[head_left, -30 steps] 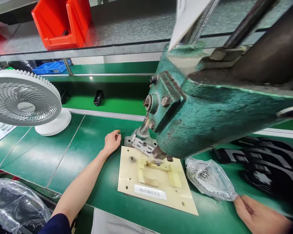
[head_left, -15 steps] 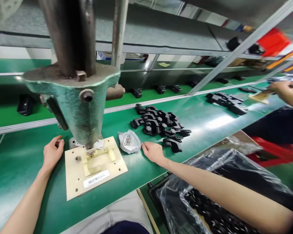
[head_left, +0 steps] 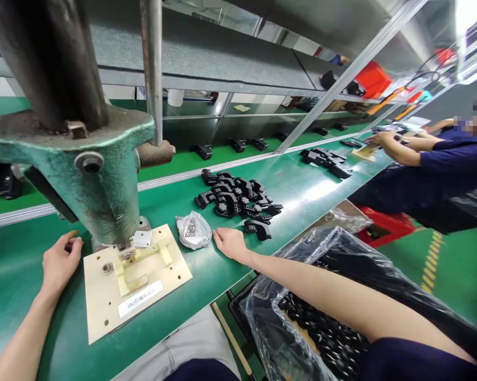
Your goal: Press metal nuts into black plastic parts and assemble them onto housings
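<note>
My left hand (head_left: 61, 259) rests on the green bench, left of a cream fixture plate (head_left: 99, 296). Its fingers are loosely curled, and I see nothing in them. The plate carries a raised frame and a white label, beneath the head of a green arbor press (head_left: 111, 185). A small clear plastic bag (head_left: 194, 230) of tiny metal parts lies right of the plate. Just beside that bag, my right hand (head_left: 232, 244) lies closed on the bench, with no object visible in it. Beyond it sits a pile of black curved plastic parts (head_left: 226, 203).
Below the bench at right, a plastic-lined bin (head_left: 262, 301) holds many black parts. Black pieces (head_left: 238, 144) stand in a row on the strip behind the rail. A co-worker (head_left: 452, 153) works farther right, near a red crate (head_left: 385, 227) and another black pile (head_left: 327, 160).
My view has swung to the right, so the press and bench appear farther left and more of the co-worker shows. Both my hands stay in the same places on the bench.
</note>
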The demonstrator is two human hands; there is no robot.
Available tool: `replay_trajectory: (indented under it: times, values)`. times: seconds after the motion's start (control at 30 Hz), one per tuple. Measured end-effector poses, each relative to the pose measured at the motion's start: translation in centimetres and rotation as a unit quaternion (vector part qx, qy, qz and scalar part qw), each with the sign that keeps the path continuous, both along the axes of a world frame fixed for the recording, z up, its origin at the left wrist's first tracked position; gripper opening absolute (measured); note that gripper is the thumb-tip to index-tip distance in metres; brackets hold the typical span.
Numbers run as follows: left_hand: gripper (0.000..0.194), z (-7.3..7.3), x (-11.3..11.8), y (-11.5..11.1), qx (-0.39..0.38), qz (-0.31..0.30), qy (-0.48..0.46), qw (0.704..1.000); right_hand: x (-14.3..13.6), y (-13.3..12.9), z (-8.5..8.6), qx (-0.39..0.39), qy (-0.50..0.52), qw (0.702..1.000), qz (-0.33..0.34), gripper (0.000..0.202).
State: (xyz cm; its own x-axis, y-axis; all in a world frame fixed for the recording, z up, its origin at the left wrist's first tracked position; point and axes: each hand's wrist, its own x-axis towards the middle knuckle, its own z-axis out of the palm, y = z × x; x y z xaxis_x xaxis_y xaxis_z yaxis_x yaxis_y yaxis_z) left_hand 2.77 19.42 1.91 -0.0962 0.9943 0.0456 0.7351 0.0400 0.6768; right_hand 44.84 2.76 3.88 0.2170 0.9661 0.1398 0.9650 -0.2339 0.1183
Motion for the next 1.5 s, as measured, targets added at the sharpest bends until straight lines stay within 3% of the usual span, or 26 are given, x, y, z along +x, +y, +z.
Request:
replay_trajectory:
  times: [0.37,0.7,1.03,1.5]
  values:
    - [0.038,-0.6,-0.5,0.1,-0.003,-0.016,0.034,0.999,0.0,-0.3,0.0,-0.009,0.010,1.000,-0.008,0.035]
    - [0.028,-0.1,-0.6,0.2,-0.049,-0.011,0.044,0.998,-0.1,-0.5,-0.1,-0.026,0.017,0.999,-0.018,0.032]
    - [0.027,-0.4,-0.8,0.1,-0.031,-0.009,0.041,0.999,-0.1,-0.6,-0.4,-0.031,0.016,0.999,-0.014,0.029]
    - [0.029,0.4,-0.5,-0.1,-0.069,-0.003,0.043,0.997,0.0,-0.7,-0.6,-0.032,0.011,0.999,-0.016,0.029]
